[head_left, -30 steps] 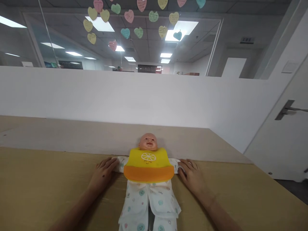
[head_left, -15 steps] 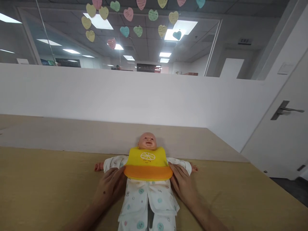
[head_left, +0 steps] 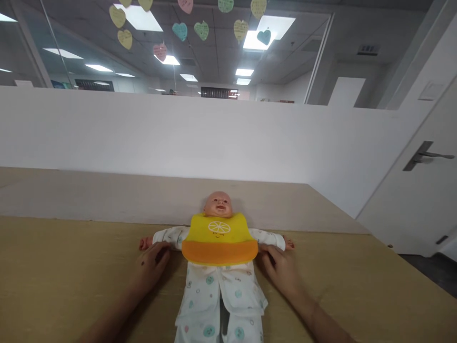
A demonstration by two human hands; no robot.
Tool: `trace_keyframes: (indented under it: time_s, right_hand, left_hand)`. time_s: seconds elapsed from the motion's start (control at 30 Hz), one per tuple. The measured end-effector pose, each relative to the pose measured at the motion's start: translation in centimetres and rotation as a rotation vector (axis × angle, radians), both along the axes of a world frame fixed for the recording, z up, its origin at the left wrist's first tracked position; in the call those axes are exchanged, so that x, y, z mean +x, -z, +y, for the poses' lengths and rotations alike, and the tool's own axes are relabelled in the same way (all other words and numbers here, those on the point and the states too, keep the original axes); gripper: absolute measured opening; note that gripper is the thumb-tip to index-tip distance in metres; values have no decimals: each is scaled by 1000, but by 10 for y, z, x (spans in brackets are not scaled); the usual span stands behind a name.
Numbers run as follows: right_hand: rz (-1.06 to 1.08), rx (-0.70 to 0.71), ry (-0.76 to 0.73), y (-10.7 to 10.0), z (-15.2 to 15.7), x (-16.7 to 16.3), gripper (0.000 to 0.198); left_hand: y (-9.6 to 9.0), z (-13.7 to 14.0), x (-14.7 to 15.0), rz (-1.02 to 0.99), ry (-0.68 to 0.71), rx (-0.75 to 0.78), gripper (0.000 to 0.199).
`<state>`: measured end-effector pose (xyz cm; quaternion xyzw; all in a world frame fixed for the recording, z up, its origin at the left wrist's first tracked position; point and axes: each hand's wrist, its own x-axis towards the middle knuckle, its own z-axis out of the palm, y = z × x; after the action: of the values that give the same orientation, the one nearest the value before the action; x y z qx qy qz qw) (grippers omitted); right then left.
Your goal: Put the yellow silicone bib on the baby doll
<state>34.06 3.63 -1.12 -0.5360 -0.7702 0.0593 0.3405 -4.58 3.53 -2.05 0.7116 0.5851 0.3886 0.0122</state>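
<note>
A baby doll [head_left: 218,206] lies on its back, arms spread, in white printed clothes [head_left: 203,290]. Over its chest is a yellow bib [head_left: 202,228] with a citrus slice and a smiling face; an orange pocket [head_left: 219,253] runs along its lower edge. My left hand [head_left: 153,267] is by the sleeve at the left, apart from the bib, fingers bent and thumb separate. My right hand [head_left: 280,269] is at the other sleeve, fingertips close to the bib's right edge; whether they touch it I cannot tell. Neither hand holds anything I can see.
The doll lies on a wooden tabletop [head_left: 71,276] with a paler strip [head_left: 107,197] behind. A white low wall [head_left: 178,138] rises at the back, with glass and heart-shaped notes [head_left: 202,30] above. A white door with a metal handle [head_left: 424,156] stands to the right.
Both hands have let go of the bib's sides and moved outward, the left farther out. The bib lies flat on the doll. The view has tilted down slightly.
</note>
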Motion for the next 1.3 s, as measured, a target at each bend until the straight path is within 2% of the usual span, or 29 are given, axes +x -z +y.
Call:
trace_keyframes:
  time_s: [0.23, 0.37, 0.57, 0.73, 0.93, 1.07, 1.2, 1.3]
  right_hand:
    - [-126, -57, -115, 1, 0, -7, 25]
    - [-103, -35, -160, -2, 1, -9, 24]
    - [-46, -12, -38, 4, 6, -4, 29]
    - [28, 32, 14, 10, 10, 2, 36]
    - [236, 67, -12, 3, 5, -4, 29]
    - [450, 62, 41, -2, 9, -11, 26]
    - [636, -21, 98, -13, 20, -16, 26]
    - [864, -179, 104, -25, 39, -21, 27]
  left_hand:
    - [-8, -8, 8, -8, 120, -125, 25]
    - [-17, -14, 19, -115, 216, -245, 25]
    - [-17, -9, 18, -293, 117, -296, 23]
    - [-20, -11, 20, -277, 87, -277, 26]
    - [-28, -17, 25, -271, 24, -246, 30]
    - [-27, -15, 23, -308, -8, -180, 29]
    - [-31, -4, 22, -335, -73, -67, 26]
    - [-40, 13, 29, -443, -99, -101, 27]
